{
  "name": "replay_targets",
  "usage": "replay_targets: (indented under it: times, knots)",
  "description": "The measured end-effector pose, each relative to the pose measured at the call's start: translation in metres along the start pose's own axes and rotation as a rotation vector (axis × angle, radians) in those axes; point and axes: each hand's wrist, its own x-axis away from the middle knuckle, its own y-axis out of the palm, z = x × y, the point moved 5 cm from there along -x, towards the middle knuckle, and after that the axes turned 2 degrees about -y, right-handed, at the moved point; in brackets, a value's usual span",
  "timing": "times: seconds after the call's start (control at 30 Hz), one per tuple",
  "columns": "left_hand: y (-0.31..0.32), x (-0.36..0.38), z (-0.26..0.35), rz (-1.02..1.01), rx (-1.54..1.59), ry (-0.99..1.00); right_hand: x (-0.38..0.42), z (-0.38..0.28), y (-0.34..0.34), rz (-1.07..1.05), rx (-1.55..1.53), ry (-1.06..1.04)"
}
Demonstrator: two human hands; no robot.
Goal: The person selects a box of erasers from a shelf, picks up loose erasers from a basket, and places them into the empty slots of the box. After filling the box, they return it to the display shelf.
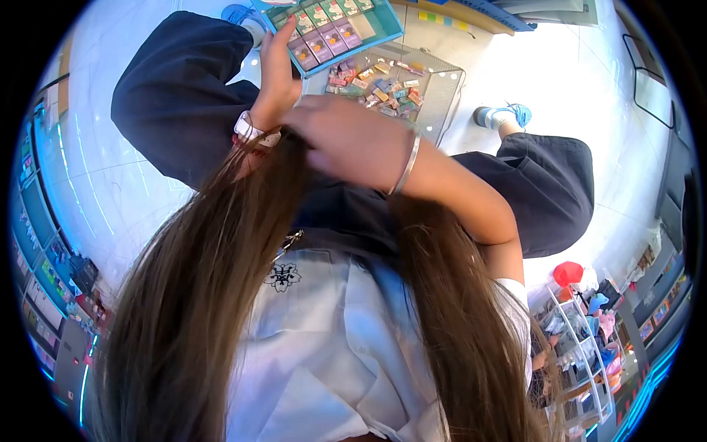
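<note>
My left hand, with a white watch on its wrist, holds the left edge of a teal box. Rows of small purple packs and green-and-white packs fill much of the box. My right hand wears a silver bangle and reaches across to the left wrist. It is smeared by motion and overlaps the end of a long lock of brown hair; its fingers do not show clearly.
Below the teal box, a wire mesh basket on the pale floor holds several small colourful pieces. Blue shoes show beyond my bent knees. A white rack with mixed goods stands at right, shelves at left.
</note>
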Motion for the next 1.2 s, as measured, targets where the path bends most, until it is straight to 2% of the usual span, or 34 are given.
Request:
replay_targets:
  times: [0.07,0.1,0.17,0.2,0.3,0.5,0.77,0.93,1.2]
  knots:
    - [-0.009,-0.007,-0.008,-0.014,0.017,-0.034,-0.015,-0.054,-0.008,0.256,0.024,-0.301]
    - [-0.008,-0.006,-0.01,-0.019,0.012,-0.038,-0.021,-0.078,-0.007,0.31,-0.056,-0.44]
    - [-0.007,-0.005,-0.011,-0.002,-0.045,-0.041,-0.038,-0.112,0.008,0.17,-0.396,-0.598]
    - [-0.007,-0.004,-0.011,-0.007,-0.05,-0.041,-0.043,-0.124,0.019,0.18,-0.53,-0.728]
    - [-0.007,-0.003,-0.01,-0.02,-0.075,-0.026,-0.053,-0.154,0.042,0.139,-0.686,-0.876]
    - [-0.008,0.005,-0.003,-0.034,-0.041,-0.018,-0.059,-0.18,0.061,0.101,-0.767,-0.95]
    - [0.001,0.035,0.006,-0.069,-0.088,-0.116,-0.064,-0.237,0.068,0.108,-0.8,-1.02]
    - [0.0,0.041,0.023,-0.075,-0.052,-0.053,-0.044,-0.236,0.057,0.1,-0.8,-1.005]
    - [0.002,0.041,0.062,-0.064,-0.028,0.126,-0.022,-0.196,0.047,0.02,-0.794,-0.937]
